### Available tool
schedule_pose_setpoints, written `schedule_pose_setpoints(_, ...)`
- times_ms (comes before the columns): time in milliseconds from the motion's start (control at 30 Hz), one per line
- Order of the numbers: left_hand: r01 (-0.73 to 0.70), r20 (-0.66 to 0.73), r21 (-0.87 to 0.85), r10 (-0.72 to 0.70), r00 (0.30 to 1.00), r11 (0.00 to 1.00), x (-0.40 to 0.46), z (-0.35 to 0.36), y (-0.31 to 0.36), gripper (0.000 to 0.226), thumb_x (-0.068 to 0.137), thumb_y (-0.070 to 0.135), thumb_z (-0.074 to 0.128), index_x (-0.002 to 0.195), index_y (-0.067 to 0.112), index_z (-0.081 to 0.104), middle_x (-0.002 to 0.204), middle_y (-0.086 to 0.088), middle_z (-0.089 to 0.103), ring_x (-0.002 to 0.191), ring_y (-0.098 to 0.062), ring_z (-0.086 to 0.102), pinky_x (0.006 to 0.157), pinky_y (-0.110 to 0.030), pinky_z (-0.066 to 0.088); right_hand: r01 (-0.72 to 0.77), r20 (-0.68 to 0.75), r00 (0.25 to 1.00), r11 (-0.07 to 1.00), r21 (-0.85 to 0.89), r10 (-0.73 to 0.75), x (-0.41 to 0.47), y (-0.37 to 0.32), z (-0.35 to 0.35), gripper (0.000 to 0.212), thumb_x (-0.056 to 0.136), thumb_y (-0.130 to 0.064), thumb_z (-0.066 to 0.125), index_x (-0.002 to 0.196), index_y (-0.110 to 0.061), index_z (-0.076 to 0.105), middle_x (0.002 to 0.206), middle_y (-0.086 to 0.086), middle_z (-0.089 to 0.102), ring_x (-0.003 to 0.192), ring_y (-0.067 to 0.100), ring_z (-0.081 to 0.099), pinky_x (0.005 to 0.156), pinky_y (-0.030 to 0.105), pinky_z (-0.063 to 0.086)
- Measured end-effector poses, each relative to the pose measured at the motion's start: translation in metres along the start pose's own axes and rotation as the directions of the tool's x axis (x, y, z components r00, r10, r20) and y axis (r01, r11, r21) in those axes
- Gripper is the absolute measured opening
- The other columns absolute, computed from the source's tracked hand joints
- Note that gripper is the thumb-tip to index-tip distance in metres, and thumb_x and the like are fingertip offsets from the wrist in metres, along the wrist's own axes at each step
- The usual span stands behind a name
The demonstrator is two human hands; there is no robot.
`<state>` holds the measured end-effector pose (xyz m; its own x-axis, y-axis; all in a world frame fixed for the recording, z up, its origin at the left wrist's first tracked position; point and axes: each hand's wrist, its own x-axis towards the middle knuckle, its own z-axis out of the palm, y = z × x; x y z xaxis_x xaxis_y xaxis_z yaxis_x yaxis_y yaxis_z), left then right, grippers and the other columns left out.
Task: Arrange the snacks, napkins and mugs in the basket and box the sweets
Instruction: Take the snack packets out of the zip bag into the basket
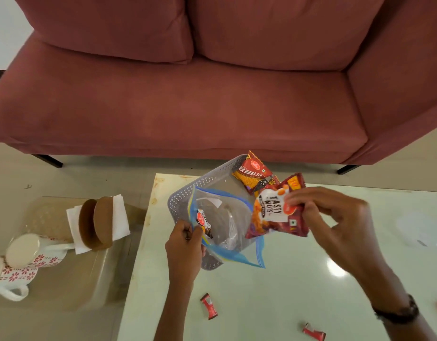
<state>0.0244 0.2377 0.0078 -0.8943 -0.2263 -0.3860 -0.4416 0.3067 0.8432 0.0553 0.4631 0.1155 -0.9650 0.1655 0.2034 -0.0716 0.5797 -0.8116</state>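
Currently the right hand (325,212) pinches a Tasty Nuts packet (274,212) above the basket (188,190); the left hand (185,244) grips the zip bag (227,217); next, probably, lower the packet in.

Two bare forearms enter from the bottom edge, with no sleeves showing on either. The left hand (185,244) is bare, with no ring or band visible on it or on its wrist. The right hand (335,217) is bare too, its fingers without rings as far as can be seen. Just below the right hand, around the wrist, sits a dark wristband (397,310), black or near black, with a slightly beaded or knotted look; its finer detail is too blurred to tell.
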Motion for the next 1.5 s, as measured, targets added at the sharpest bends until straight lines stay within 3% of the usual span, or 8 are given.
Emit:
schedule_pose_setpoints(100, 0.002, 0.000, 0.015, -0.002, 1.000, 1.000, -0.005, 0.000, -0.003, 0.017, 0.088, 0.010, 0.056, 0.080, -0.004, 0.052, 0.060, -0.014, 0.058, 0.035, -0.007, 0.049, 0.040, -0.017, 0.044, -0.109, -0.100, 0.988, 0.992, 0.056, 0.114, 0.012, 0.007, -0.015, 0.006, 0.074, -0.011, 0.078, 0.079, -0.011, 0.075, 0.082, -0.008, 0.074, 0.079, 0.006, 0.070, 0.074, 0.018, 0.056)
schedule_pose_setpoints(267, 0.024, -0.059, 0.020, -0.023, 0.998, 1.000, -0.004, -0.015, -0.009, 0.020, 0.088, 0.011, 0.057, 0.069, 0.012, 0.050, 0.059, -0.012, 0.057, 0.033, -0.007, 0.050, 0.048, -0.027, 0.044, -0.197, -0.112, 0.969, 0.961, 0.193, 0.221, 0.036, 0.028, -0.031, 0.009, 0.077, -0.002, 0.073, 0.084, -0.009, 0.072, 0.088, 0.002, 0.074, 0.083, 0.008, 0.072, 0.062, 0.024, 0.059)
schedule_pose_setpoints(500, 0.017, -0.048, 0.019, -0.016, 0.999, 1.000, -0.009, -0.018, -0.003, 0.022, 0.090, 0.013, 0.056, 0.069, 0.009, 0.049, 0.058, -0.009, 0.056, 0.048, -0.019, 0.050, 0.053, -0.029, 0.046, -0.321, 0.042, 0.947, 0.947, 0.031, 0.319, 0.047, 0.119, 0.050, 0.027, 0.074, 0.005, 0.070, 0.068, -0.021, 0.068, 0.075, -0.004, 0.070, 0.075, 0.012, 0.068, 0.066, 0.025, 0.057)
schedule_pose_setpoints(933, 0.024, -0.033, 0.004, -0.024, 0.999, 1.000, -0.008, -0.009, -0.013, 0.019, 0.090, 0.016, 0.058, 0.073, 0.013, 0.051, 0.063, -0.007, 0.058, 0.046, -0.013, 0.051, 0.042, -0.020, 0.044, -0.287, 0.272, 0.887, 0.907, -0.310, 0.373, 0.062, 0.223, 0.131, 0.012, 0.080, 0.004, 0.062, 0.085, -0.002, 0.071, 0.095, 0.013, 0.073, 0.092, 0.024, 0.066, 0.061, 0.010, 0.040)
schedule_pose_setpoints(1033, 0.018, -0.030, 0.018, -0.017, 0.999, 1.000, -0.009, -0.006, -0.012, 0.018, 0.089, 0.014, 0.058, 0.074, 0.008, 0.051, 0.061, -0.010, 0.058, 0.039, -0.009, 0.050, 0.037, -0.013, 0.040, -0.251, 0.276, 0.893, 0.902, -0.350, 0.356, 0.060, 0.227, 0.125, 0.013, 0.083, 0.001, 0.062, 0.090, -0.006, 0.070, 0.103, 0.012, 0.071, 0.099, 0.024, 0.065, 0.069, 0.019, 0.045)
schedule_pose_setpoints(1233, 0.009, -0.018, 0.020, -0.009, 1.000, 1.000, -0.011, -0.002, -0.006, 0.017, 0.089, 0.012, 0.057, 0.078, 0.001, 0.053, 0.063, -0.015, 0.060, 0.039, -0.009, 0.049, 0.035, -0.010, 0.038, -0.311, 0.202, 0.881, 0.846, -0.433, 0.427, 0.055, 0.205, 0.109, 0.017, 0.086, -0.007, 0.060, 0.095, -0.018, 0.069, 0.115, 0.006, 0.067, 0.104, 0.024, 0.064, 0.070, 0.027, 0.053)
schedule_pose_setpoints(1333, 0.018, -0.016, 0.022, -0.018, 1.000, 1.000, -0.011, -0.004, -0.004, 0.017, 0.089, 0.012, 0.057, 0.077, 0.002, 0.051, 0.062, -0.012, 0.057, 0.041, -0.010, 0.049, 0.035, -0.010, 0.037, -0.413, 0.047, 0.897, 0.869, -0.274, 0.440, 0.051, 0.153, 0.093, 0.021, 0.086, -0.005, 0.059, 0.094, -0.022, 0.068, 0.109, 0.002, 0.069, 0.096, 0.019, 0.066, 0.071, 0.035, 0.058)
schedule_pose_setpoints(1500, 0.011, -0.016, 0.062, -0.010, 1.000, 0.998, -0.006, -0.011, -0.007, 0.022, 0.090, 0.013, 0.055, 0.069, 0.011, 0.047, 0.055, -0.008, 0.054, 0.031, -0.005, 0.046, 0.036, -0.012, 0.037, -0.101, 0.115, 0.989, 0.995, 0.023, 0.098, 0.017, 0.018, 0.083, 0.012, 0.078, -0.001, 0.064, 0.082, -0.010, 0.071, 0.081, -0.001, 0.071, 0.074, 0.010, 0.064, 0.070, 0.016, 0.049)
